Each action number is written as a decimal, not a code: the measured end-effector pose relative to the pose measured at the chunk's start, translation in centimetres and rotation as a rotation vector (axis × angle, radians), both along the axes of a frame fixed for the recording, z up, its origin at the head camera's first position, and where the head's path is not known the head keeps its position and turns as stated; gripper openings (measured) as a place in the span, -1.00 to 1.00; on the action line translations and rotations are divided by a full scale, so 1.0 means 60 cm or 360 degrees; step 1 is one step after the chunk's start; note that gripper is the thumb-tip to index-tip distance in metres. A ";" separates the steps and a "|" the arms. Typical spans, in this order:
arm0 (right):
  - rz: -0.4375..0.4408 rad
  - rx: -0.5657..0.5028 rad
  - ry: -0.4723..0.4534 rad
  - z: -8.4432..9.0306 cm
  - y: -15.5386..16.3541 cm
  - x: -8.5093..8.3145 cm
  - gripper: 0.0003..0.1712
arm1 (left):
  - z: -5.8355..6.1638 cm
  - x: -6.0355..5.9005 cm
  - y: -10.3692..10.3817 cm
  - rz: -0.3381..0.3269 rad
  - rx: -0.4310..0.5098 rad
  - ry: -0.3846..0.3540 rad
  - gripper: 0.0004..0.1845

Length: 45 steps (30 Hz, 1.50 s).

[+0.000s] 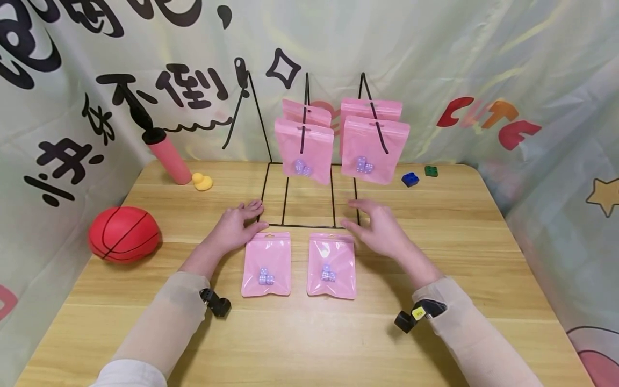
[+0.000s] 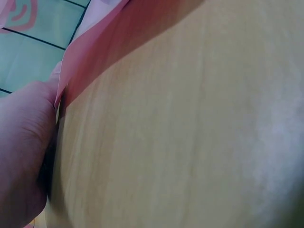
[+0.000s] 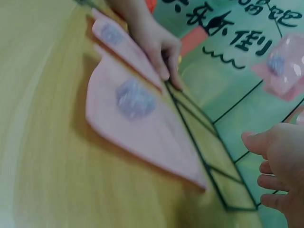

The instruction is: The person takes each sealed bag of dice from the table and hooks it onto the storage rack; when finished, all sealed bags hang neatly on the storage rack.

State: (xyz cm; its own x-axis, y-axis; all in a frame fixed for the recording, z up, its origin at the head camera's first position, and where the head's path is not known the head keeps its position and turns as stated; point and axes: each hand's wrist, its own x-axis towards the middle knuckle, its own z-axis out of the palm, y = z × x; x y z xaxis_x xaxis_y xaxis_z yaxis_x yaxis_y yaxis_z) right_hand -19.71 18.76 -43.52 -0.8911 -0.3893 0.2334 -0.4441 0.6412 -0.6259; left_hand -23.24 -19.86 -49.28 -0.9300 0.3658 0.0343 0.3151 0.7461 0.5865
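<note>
A black wire display rack [image 1: 309, 226] stands on the table, with pink zip bags [image 1: 303, 150] hanging from its middle and right hooks. My left hand [image 1: 233, 228] grips the rack's front left corner between thumb and fingers; in the right wrist view its fingertips [image 3: 164, 75] meet the frame. My right hand [image 1: 379, 228] is beside the front right corner, thumb and fingers spread, holding nothing. Two more pink bags lie flat before the rack: a left bag [image 1: 267, 258] by my left thumb and a right bag [image 1: 331, 258] near my right hand. Purple dice [image 1: 266, 277] show inside.
On the left are a red ball [image 1: 124, 235], a pink cylinder with a black handle [image 1: 169, 158] and a yellow rubber duck [image 1: 202, 181]. Blue [image 1: 410, 179] and green bricks [image 1: 431, 171] lie right of the rack. A printed cloth [image 1: 450, 64] hangs behind the wooden table [image 1: 309, 344].
</note>
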 end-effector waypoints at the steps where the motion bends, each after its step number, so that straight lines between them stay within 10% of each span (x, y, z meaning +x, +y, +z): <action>1: 0.0005 0.0032 0.0000 -0.005 0.003 -0.001 -0.40 | 0.000 0.000 0.000 0.0000 0.0000 0.0002 -0.34; 15: -0.0024 0.0470 0.0001 -0.069 0.025 -0.008 -0.33 | -0.003 0.000 0.000 -0.0006 0.0004 0.0020 -0.34; 35: -0.0090 0.0289 0.0020 -0.092 0.035 -0.012 -0.42 | 0.033 0.004 -0.002 -0.0133 -0.0128 -0.0059 -0.23; 45: -0.0131 0.0272 -0.0013 -0.092 0.038 -0.014 -0.41 | 0.068 0.042 0.002 -0.0155 -0.0053 0.0134 -0.29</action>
State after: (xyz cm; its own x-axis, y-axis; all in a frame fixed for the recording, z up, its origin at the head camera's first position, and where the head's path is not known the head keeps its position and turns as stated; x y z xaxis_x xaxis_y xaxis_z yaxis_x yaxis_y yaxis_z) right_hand -20.54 21.03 -49.04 -0.9232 -0.3481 0.1627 -0.3808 0.7725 -0.5082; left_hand -20.69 -19.74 -45.18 -0.8845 0.4563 0.0968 0.4338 0.7284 0.5303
